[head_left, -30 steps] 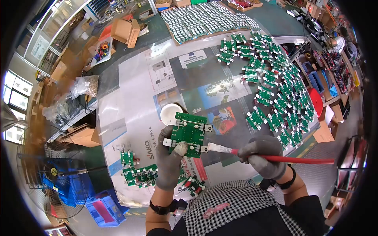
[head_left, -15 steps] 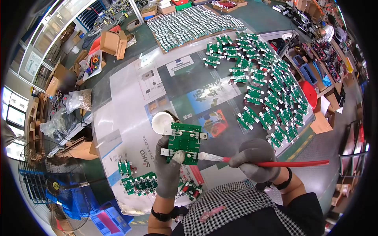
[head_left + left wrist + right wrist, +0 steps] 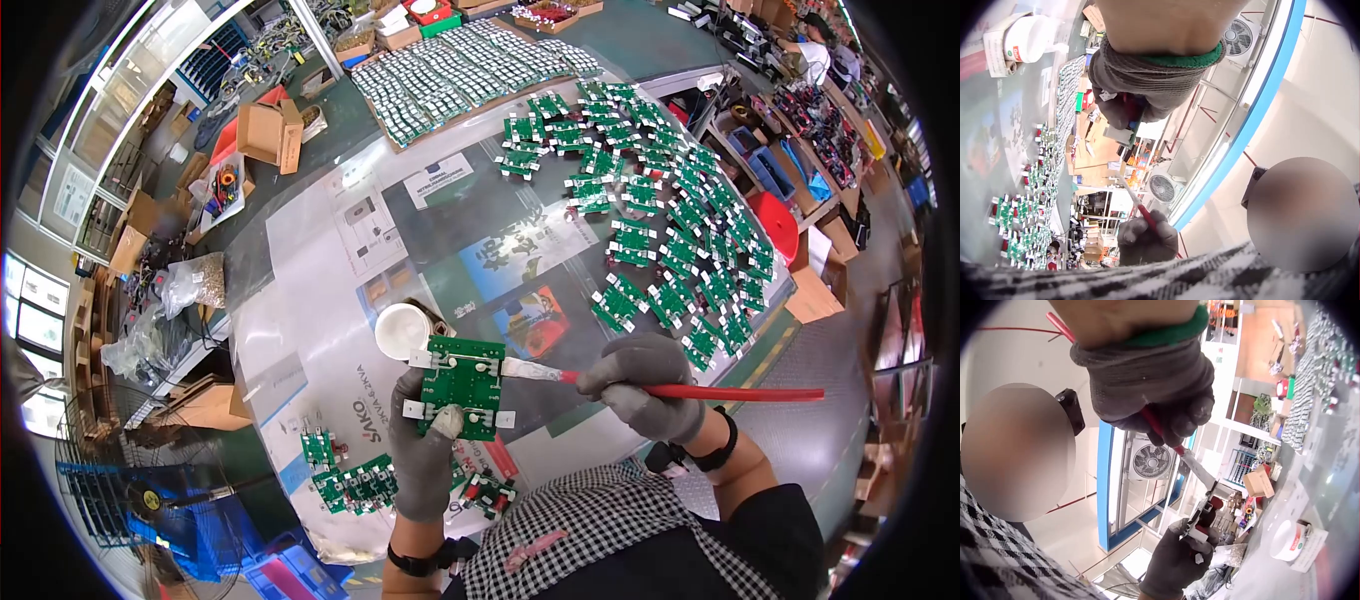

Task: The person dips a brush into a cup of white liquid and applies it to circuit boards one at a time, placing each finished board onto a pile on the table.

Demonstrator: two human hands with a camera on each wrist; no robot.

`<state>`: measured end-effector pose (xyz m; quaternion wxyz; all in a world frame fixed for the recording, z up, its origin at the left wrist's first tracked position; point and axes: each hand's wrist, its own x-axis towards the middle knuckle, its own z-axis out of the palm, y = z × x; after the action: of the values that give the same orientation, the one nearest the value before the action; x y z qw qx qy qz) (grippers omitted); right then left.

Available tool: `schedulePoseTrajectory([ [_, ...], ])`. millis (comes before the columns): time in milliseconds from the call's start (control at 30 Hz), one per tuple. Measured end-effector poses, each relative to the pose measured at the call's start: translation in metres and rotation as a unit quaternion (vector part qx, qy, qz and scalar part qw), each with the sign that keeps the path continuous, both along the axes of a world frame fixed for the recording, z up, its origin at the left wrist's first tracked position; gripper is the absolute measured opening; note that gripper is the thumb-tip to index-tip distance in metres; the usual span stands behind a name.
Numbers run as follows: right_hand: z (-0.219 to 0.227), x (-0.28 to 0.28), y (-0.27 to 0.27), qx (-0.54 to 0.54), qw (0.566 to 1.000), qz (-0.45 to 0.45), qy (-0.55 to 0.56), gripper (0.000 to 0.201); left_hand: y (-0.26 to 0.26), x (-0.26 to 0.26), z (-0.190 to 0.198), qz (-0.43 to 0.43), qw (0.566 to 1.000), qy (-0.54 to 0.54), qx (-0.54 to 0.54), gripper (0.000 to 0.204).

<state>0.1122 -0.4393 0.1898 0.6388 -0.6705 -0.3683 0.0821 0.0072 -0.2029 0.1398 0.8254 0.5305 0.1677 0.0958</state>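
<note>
In the head view my gloved left hand (image 3: 420, 455) grips a green circuit board (image 3: 462, 385) by its left side, thumb across the lower part. White and metal tabs stick out from both sides of the board. My gloved right hand (image 3: 645, 388) holds a red-handled brush (image 3: 735, 392) like a pen. Its white-coated tip (image 3: 532, 370) meets the board's upper right tab. Just beyond the board stands a white tub (image 3: 402, 331), whose inside looks white. From the right wrist view, the board (image 3: 1200, 509) appears edge-on, with components on its underside.
Many similar boards (image 3: 680, 250) cover the table's right side. A smaller group (image 3: 355, 485) lies at the near left. Rows of small white-topped parts (image 3: 470, 80) fill a sheet at the far end. A floor fan (image 3: 150, 500) stands left of the table.
The brush tip has shifted from the board's lower right tab to its upper right tab. The left hand keeps its hold on the board. The head view has shifted somewhat.
</note>
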Motion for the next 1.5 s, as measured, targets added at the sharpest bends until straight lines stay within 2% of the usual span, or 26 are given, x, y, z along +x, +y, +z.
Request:
schedulePoseTrajectory([
  [133,-0.009,0.005,-0.003,-0.008,0.998,0.031,0.050,0.020,-0.005,0.002,0.007,0.018,1.000,0.003,0.000,0.056],
  [233,-0.007,0.007,-0.009,-0.016,1.000,0.017,0.013,0.020,-0.002,0.001,-0.001,0.014,1.000,0.008,-0.015,0.058],
  [333,-0.009,0.009,-0.002,0.021,1.000,0.001,-0.009,0.019,-0.002,0.006,-0.003,0.006,1.000,0.009,-0.006,0.058],
  [433,-0.017,0.015,-0.005,-0.004,0.997,0.027,0.073,0.018,-0.003,0.013,-0.005,-0.006,1.000,0.026,0.011,0.056],
  [533,-0.026,0.017,-0.022,-0.021,0.993,-0.033,0.111,0.019,-0.004,0.032,-0.016,-0.011,0.999,0.029,-0.015,0.052],
  [600,-0.040,0.015,-0.042,-0.018,0.975,-0.101,0.199,0.020,-0.005,0.056,-0.039,-0.038,0.998,0.044,0.012,0.047],
  [667,-0.052,0.011,-0.058,-0.013,0.949,-0.164,0.268,0.021,-0.002,0.087,-0.080,-0.091,0.993,0.076,0.004,0.045],
  [733,-0.063,0.006,-0.070,-0.005,0.921,-0.226,0.319,0.022,-0.016,0.125,-0.124,-0.102,0.988,0.114,-0.005,0.040],
  [767,-0.063,0.006,-0.072,-0.018,0.917,-0.238,0.320,0.023,-0.027,0.146,-0.146,-0.108,0.985,0.133,-0.010,0.037],
  [833,-0.064,0.003,-0.074,-0.009,0.907,-0.263,0.328,0.024,-0.047,0.201,-0.182,-0.124,0.988,0.084,-0.035,0.033],
  [867,-0.065,0.003,-0.074,-0.005,0.903,-0.274,0.331,0.024,-0.059,0.226,-0.175,-0.101,0.990,0.092,-0.032,0.032],
  [933,-0.070,0.003,-0.075,0.038,0.909,-0.270,0.315,0.023,-0.068,0.284,-0.199,-0.125,0.975,0.172,0.060,0.044],
  [967,-0.071,0.005,-0.075,0.060,0.910,-0.268,0.311,0.023,-0.073,0.298,-0.193,-0.110,0.974,0.169,0.100,0.050],
  [1033,-0.068,0.010,-0.074,0.031,0.905,-0.290,0.309,0.022,-0.083,0.313,-0.184,-0.081,0.966,0.171,0.176,0.061],
  [1067,-0.068,0.010,-0.074,0.017,0.900,-0.302,0.313,0.022,-0.085,0.313,-0.190,-0.063,0.951,0.163,0.257,0.064],
  [1133,-0.076,0.013,-0.069,0.040,0.898,-0.287,0.331,0.021,-0.082,0.301,-0.224,-0.030,0.895,0.157,0.416,0.069],
  [1167,-0.079,0.016,-0.065,0.035,0.894,-0.282,0.345,0.021,-0.075,0.288,-0.286,-0.010,0.937,0.070,0.341,0.067],
  [1267,-0.084,0.023,-0.051,0.022,0.896,-0.242,0.372,0.019,-0.019,0.163,-0.164,-0.232,0.902,0.142,0.336,0.052],
  [1333,-0.086,0.026,-0.042,0.014,0.900,-0.222,0.374,0.019,0.024,0.077,-0.173,-0.228,0.944,0.062,0.230,0.039],
  [1400,-0.087,0.026,-0.029,0.022,0.903,-0.214,0.371,0.019,0.058,0.005,-0.130,-0.163,0.911,0.159,0.345,0.025],
  [1433,-0.085,0.028,-0.025,0.010,0.906,-0.191,0.378,0.018,0.068,-0.026,-0.117,-0.149,0.874,0.213,0.410,0.019],
  [1467,-0.087,0.030,-0.018,0.006,0.909,-0.171,0.380,0.018,0.072,-0.055,-0.109,-0.136,0.831,0.259,0.473,0.013],
  [1500,-0.089,0.028,-0.014,0.001,0.910,-0.155,0.384,0.018,0.070,-0.082,-0.106,-0.158,0.824,0.252,0.481,0.011],
])
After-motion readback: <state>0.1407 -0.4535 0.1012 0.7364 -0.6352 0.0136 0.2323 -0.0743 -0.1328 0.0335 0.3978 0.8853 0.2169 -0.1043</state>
